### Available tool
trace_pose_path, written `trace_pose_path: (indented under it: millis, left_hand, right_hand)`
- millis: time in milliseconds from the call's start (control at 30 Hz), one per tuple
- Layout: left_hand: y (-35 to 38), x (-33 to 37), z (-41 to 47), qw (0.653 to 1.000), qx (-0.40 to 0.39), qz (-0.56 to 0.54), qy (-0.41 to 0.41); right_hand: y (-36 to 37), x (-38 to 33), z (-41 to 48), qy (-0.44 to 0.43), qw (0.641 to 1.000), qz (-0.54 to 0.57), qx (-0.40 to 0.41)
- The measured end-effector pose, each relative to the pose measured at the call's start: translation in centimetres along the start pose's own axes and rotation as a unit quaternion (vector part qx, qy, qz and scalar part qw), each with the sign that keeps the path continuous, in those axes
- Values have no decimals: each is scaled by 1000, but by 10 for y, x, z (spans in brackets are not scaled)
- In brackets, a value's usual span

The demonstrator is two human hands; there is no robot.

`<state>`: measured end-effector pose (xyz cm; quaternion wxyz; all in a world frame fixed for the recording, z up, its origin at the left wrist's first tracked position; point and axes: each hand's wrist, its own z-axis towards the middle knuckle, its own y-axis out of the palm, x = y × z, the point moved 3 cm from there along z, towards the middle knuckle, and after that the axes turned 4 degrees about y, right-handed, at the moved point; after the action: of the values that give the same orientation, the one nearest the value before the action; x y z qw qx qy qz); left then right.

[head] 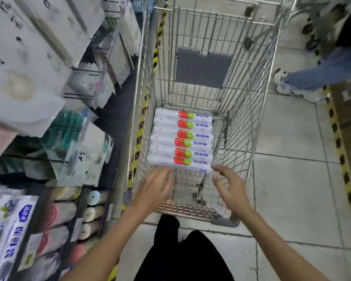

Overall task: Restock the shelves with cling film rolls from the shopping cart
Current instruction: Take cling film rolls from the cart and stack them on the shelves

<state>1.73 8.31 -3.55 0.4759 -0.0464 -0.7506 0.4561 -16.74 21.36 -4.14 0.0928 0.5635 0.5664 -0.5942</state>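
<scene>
The nearest cling film roll (180, 164) is laid crosswise in the shopping cart (241, 118), just ahead of the left hand (154, 189) and right hand (231, 189), both held open, empty and about equally near.

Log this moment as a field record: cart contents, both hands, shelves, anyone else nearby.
cart contents: six visible cling film rolls lying side by side in the shopping cart
left hand: open, holding nothing, reaching toward the nearest roll
right hand: open, holding nothing, fingers near that roll's right end
shelves: on the person's left, stocked with packaged goods
other person: stands to the right of the cart
</scene>
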Motion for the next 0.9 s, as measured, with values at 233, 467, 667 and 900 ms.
trace_pose_path:
  millis: [233, 467, 667, 900]
  left_hand:
    - [61, -56, 98, 992, -100, 62, -37]
    - [144, -138, 128, 956, -186, 221, -56]
    - [165, -141, 137, 941, -186, 277, -62]
    - [180, -151, 131, 936, -208, 282, -46]
  right_hand:
    - [77, 53, 130, 44, 991, -96, -84]
    - [143, 109, 193, -22, 954, -244, -174]
    - [162, 114, 206, -37, 912, -379, -152]
    - [175, 112, 217, -36, 885, -448, -124]
